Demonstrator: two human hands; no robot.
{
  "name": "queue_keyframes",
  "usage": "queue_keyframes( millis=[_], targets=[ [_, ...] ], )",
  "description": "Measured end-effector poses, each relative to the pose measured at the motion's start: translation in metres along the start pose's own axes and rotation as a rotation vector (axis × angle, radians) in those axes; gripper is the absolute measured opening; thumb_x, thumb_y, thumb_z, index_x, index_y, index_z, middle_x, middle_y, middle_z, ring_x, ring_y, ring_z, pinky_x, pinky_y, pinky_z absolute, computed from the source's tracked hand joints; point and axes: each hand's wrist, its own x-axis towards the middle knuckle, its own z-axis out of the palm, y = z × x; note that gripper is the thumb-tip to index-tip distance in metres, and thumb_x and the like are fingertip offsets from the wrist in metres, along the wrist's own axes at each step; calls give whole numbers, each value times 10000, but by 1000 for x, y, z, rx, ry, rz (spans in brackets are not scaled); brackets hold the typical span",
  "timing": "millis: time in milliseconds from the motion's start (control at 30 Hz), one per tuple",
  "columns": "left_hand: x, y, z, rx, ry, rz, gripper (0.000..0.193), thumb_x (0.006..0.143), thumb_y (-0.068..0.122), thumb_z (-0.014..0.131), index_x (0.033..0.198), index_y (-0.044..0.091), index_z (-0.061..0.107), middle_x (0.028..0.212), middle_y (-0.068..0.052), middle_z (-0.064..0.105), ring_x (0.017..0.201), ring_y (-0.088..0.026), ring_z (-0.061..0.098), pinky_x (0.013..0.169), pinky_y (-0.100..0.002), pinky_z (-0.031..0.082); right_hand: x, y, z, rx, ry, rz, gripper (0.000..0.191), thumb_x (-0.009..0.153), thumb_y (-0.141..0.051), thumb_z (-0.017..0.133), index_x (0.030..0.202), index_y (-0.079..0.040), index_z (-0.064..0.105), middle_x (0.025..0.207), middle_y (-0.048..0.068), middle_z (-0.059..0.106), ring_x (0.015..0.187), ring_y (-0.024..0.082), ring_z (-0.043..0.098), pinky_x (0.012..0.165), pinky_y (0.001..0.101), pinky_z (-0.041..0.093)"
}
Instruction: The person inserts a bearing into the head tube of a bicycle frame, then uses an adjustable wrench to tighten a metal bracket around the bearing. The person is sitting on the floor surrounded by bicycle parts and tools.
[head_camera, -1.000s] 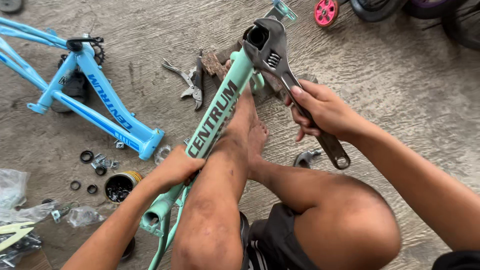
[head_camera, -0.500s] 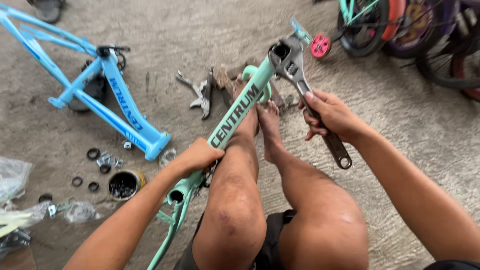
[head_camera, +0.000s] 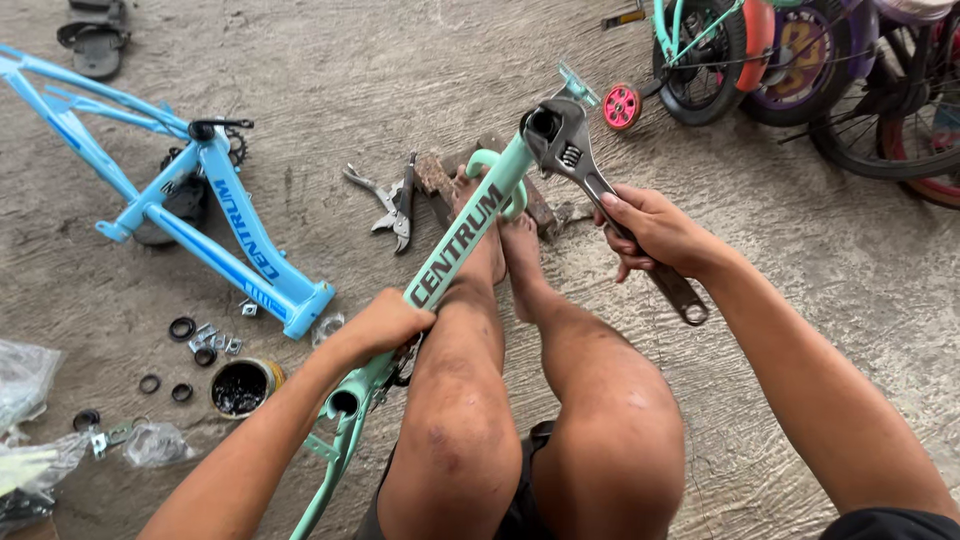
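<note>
Both hands grip: left hand (head_camera: 385, 325) clasps the mint-green metal bicycle frame (head_camera: 455, 250); right hand (head_camera: 655, 230), at three o'clock, holds the grey adjustable steel wrench (head_camera: 585, 170).

My left hand (head_camera: 385, 325) covers the mint frame (head_camera: 470, 230) beneath its fingers; past them the frame's lower end leaves the picture's bottom edge.
</note>
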Motion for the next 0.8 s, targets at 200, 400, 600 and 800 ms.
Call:
queue_keyframes(
  millis=[200, 400, 600, 800],
  targets=[
    [-9, -3, -2, 12, -1, -29, 221, 776, 170, 662, 791, -48, 694, 647, -98, 645, 541, -168, 556, 483, -368, 464, -6, -14, -10, -81, -42, 51, 294, 1086, -290, 368, 988, -52, 511, 583, -7, 411, 375, 74, 358, 531, 380, 598],
    [-17, 3, -8, -15, -16, -67, 198, 777, 170, 685, 794, -27, 697, 654, -76, 648, 546, -155, 567, 488, -354, 477, -12, -35, -15, -140, -72, 95, 298, 1072, -289, 368, 966, -46, 504, 569, -8, 417, 374, 78, 358, 530, 381, 606],
    [-21, 8, -10, -66, -55, -88, 173, 774, 154, 663, 781, -19, 665, 633, -86, 619, 520, -183, 546, 472, -364, 447, -21, -39, -23, -222, -32, 126, 325, 1074, -301, 376, 961, -37, 528, 552, -6, 394, 381, 88, 364, 539, 373, 604],
    [-22, 8, -14, -30, -60, -87, 185, 777, 162, 672, 751, -21, 674, 635, -82, 629, 516, -155, 556, 472, -345, 467, -15, -41, -32, -195, -72, 150, 326, 1055, -309, 385, 936, -51, 544, 538, -9, 391, 383, 101, 360, 506, 362, 587]
  ],
)
